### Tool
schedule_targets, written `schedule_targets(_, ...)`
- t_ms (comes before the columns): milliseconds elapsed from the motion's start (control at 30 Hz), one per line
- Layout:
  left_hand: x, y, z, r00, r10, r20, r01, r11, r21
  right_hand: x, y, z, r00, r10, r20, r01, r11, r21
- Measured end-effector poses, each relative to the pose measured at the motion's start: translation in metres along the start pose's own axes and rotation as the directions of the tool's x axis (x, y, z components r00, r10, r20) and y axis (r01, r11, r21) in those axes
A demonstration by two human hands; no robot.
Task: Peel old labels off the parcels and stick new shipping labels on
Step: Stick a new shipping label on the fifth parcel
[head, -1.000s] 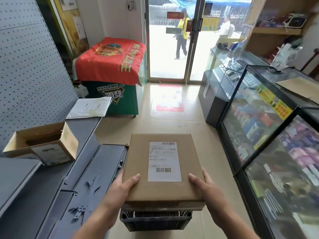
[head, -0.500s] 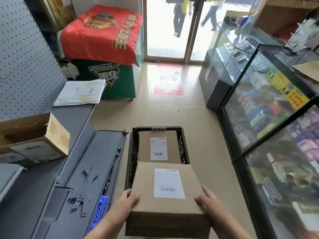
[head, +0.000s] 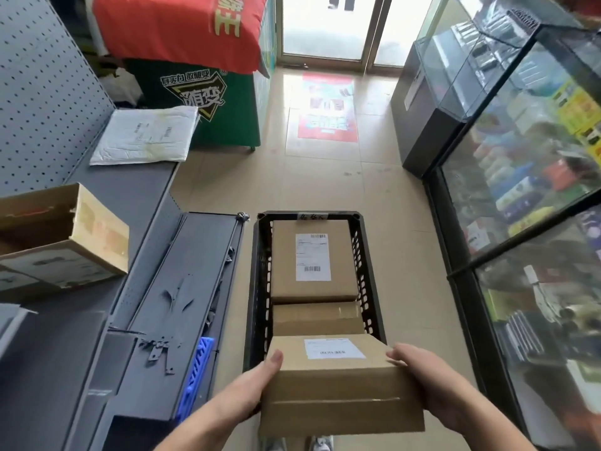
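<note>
We hold a flat brown cardboard parcel (head: 338, 388) over the near end of a black slatted plastic crate (head: 260, 288), with our left grip (head: 257, 388) and right grip (head: 432, 385) clasping its sides. A white printed shipping label (head: 333, 348) lies flat on its top. Two more brown cardboard parcels lie inside the crate. The far parcel (head: 312, 289) carries a white barcode label (head: 313, 257), and the middle parcel (head: 317, 319) shows only clear tape.

A tiled floor (head: 406, 255) is seen from above, with a black crate (head: 258, 281) set on it just beside a grey worktop (head: 136, 196) backed by a pegboard wall (head: 39, 92). A blue plastic piece (head: 195, 375) is seen at the worktop's near right edge. Beyond, a green stand (head: 227, 118) is draped in red cloth (head: 175, 30). Glass display cases (head: 520, 157) are ranged along the right.
</note>
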State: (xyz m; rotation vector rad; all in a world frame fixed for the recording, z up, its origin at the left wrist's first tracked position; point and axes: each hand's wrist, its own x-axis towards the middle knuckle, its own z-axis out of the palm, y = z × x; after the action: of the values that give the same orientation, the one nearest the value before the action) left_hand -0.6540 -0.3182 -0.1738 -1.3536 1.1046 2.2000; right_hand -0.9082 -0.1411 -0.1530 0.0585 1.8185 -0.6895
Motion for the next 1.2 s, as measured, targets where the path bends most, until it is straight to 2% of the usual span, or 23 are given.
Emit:
schedule_targets(333,0.012,0.008,0.011,0.996,0.000,-0.087,0.015,0.985,0.173,0.030,-0.012,-0.012,0.996,0.060,0.062,-0.057,0.997,-0.052)
schedule_targets(667,0.049,0.006,0.011,0.988,0.012,-0.155,0.010,0.991,0.135,0.077,-0.011,-0.009,0.995,0.064,0.070,-0.064,0.998,-0.008)
schedule_targets(833,0.077,0.001,0.006,0.978,-0.009,-0.209,0.026,0.997,0.078,0.115,0.000,0.004,0.999,0.047,0.013,-0.048,0.998,0.041)
schedule_targets(1200,0.139,-0.017,-0.013,0.935,-0.056,-0.349,0.076,0.996,0.042,0.168,0.023,0.036,0.998,-0.003,-0.065,0.003,1.000,-0.008)
